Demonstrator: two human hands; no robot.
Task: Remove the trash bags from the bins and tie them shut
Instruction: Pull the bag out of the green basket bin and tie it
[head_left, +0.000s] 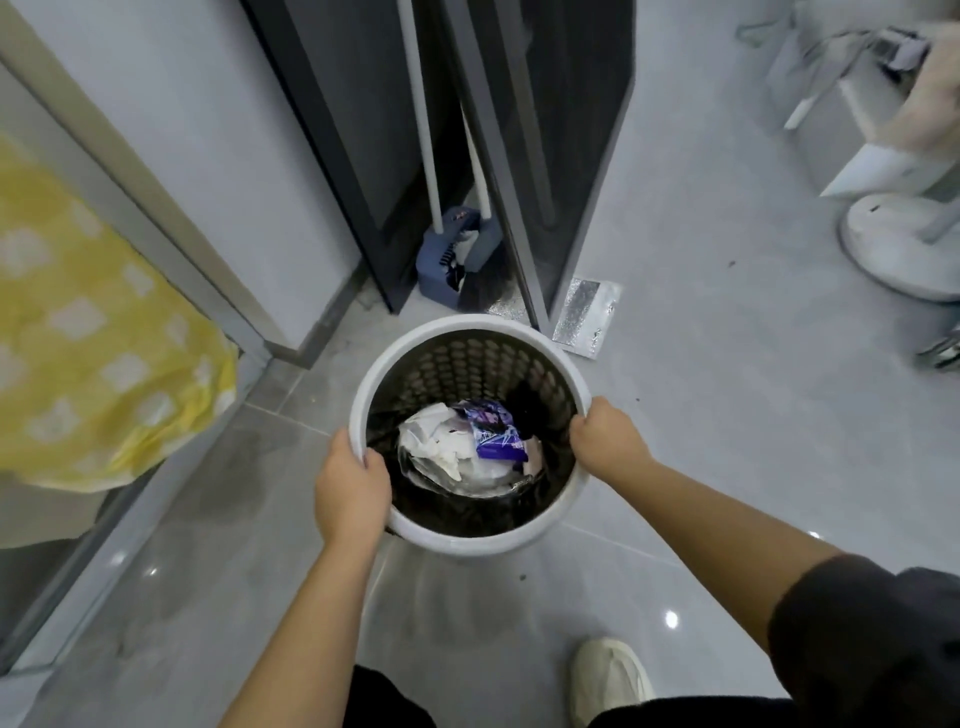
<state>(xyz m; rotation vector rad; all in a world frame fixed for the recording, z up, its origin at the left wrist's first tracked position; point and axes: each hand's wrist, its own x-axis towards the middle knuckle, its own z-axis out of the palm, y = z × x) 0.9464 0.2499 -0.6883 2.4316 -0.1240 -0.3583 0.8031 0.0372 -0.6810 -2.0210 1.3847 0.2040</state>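
L hand (353, 486), R hand (605, 434): fingers curled over bin (467, 323) rim, opp. sides; black bag (457, 512) inside.

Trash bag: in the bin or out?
In. The black bag sits slumped inside the bin, below the white rim, trash inside it. The left hand and right hand grip the rim.

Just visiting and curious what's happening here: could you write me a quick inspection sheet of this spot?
Surface: grey tiled floor, a few dark specks.
Job's things: white bin; black trash bag slumped inside, untied, holding white tissue and a purple wrapper.
Clutter: silver foil pouch on the floor behind the bin.
Hands: left hand and right hand each grip the bin's rim.
Cables: nothing seen.
Surroundings: blue dustpan, round white stand base, yellow checked cloth, a pale shoe.
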